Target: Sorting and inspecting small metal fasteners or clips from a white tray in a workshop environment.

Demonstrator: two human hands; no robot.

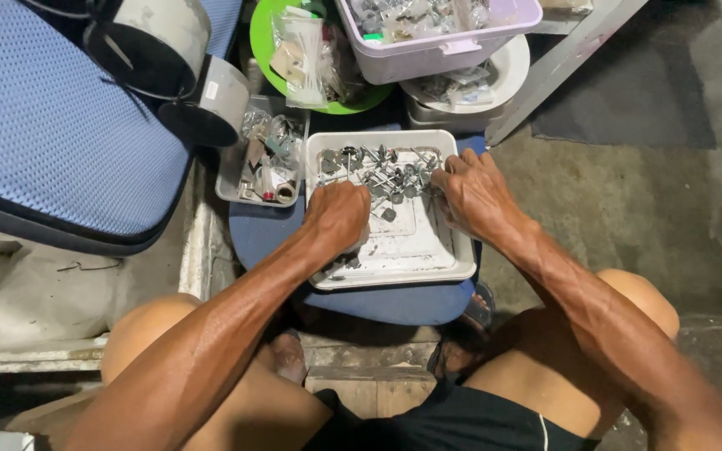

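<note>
A blue stool (394, 302) carries a white tray (453, 250) of screws (382, 171).

Stained concrete floor (628, 192); blue mesh chair (52, 125) left.

Single head view, looking steeply down, close over lap and white tray (461, 259).

Even, moderate light; sharp at centre

The white tray (394, 250) under both hands shines brightest, with no harsh glare. Soft shadows pool below the forearms and between the knees, and the corners stretch and darken.
</note>
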